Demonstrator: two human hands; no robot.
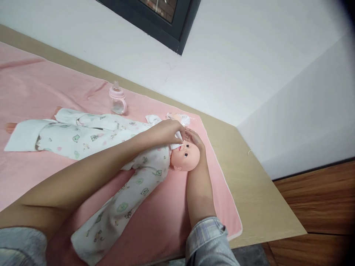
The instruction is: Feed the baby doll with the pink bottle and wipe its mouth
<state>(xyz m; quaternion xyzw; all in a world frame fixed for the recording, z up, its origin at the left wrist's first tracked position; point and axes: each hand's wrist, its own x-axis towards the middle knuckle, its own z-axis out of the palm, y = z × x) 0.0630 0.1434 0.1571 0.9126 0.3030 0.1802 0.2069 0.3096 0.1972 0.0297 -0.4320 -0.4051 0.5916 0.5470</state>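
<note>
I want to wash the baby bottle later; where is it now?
In the head view, the baby bottle stands left of centre on the pink blanket, near its far edge, just beyond the doll.

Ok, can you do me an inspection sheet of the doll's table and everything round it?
Surface: pink blanket on a pale table.
Job's things: doll lying in patterned clothes; white cloth by its mouth.
Clutter: upright baby bottle; partly hidden white item, unclear.
Grips: left hand holds the cloth; right hand is at the doll's head.
Cables: none clear; small white loop near the table's edge, too small to tell.
Surroundings: white wall, dark window frame.
</note>
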